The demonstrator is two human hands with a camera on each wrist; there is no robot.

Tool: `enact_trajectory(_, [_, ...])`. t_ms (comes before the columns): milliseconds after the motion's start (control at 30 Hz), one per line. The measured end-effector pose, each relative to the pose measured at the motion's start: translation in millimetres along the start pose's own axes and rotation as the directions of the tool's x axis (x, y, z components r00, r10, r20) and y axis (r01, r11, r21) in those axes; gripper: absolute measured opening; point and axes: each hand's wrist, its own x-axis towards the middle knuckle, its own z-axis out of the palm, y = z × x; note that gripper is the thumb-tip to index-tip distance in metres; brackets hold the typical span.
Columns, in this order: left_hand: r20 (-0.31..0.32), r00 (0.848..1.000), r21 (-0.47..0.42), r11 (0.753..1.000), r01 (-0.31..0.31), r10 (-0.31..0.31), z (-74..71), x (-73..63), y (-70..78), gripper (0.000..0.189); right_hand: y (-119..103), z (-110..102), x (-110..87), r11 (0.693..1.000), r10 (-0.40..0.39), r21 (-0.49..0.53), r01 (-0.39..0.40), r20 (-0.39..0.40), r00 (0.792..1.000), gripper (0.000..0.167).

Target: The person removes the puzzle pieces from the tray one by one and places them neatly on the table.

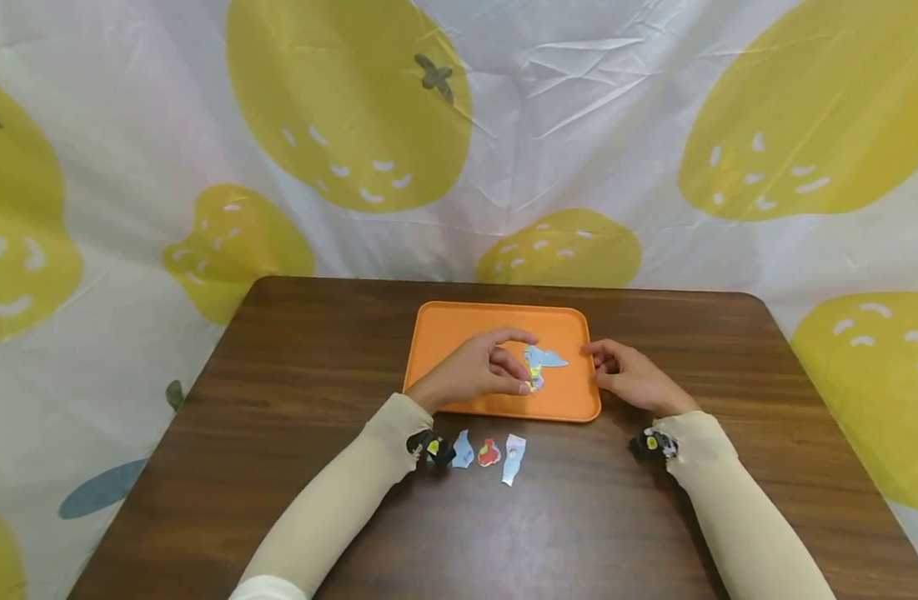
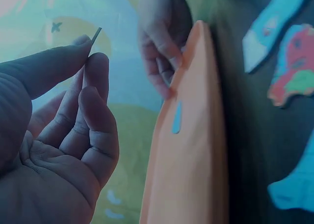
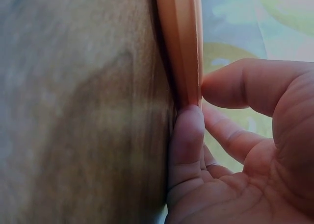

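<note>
My left hand (image 1: 483,364) is over the orange tray (image 1: 459,321), pinching a small flat cutout piece (image 2: 95,41) between thumb and fingertip. That piece appears edge-on in the left wrist view, so its picture is hidden there. In the head view, a patterned yellow and purple patch (image 1: 535,379) shows right at the left fingertips. A light blue cutout (image 1: 552,359) lies on the tray beside them. At the tray's right edge, my right hand (image 1: 634,375) grips the rim, thumb against the outer wall (image 3: 184,62) and fingers at the top.
Several flat cutouts lie on the brown table (image 1: 338,517) in front of the tray: a blue one (image 1: 463,450), a red and green one (image 1: 489,452) and a pale blue strip (image 1: 514,460). Behind the table hangs a fruit-patterned curtain (image 1: 504,125).
</note>
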Motion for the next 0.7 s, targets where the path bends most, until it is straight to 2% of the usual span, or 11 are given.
enact_trajectory(200, [0.008,1.0,0.088,0.996,-0.022,0.021,12.9,-7.0,0.0,0.067,-4,-3,-2.7,1.0,0.007,-0.015,-0.008,-0.011,1.0,0.046])
enact_trajectory(400, [0.042,0.999,0.117,0.993,-0.027,0.022,26.2,-14.3,-2.9,0.066,-6,-3,-3.8,1.0,0.0,0.007,0.0,-0.004,1.0,0.047])
enact_trajectory(567, [0.077,0.997,0.147,0.989,-0.005,-0.006,34.3,-19.9,-9.1,0.067,-2,-4,-1.9,1.0,0.009,-0.004,-0.009,-0.005,1.0,0.046])
enact_trajectory(700, [0.101,0.994,0.203,0.979,0.008,-0.029,40.0,-24.4,-12.5,0.065,1,-4,-1.3,1.0,0.006,-0.017,-0.006,-0.002,1.0,0.046])
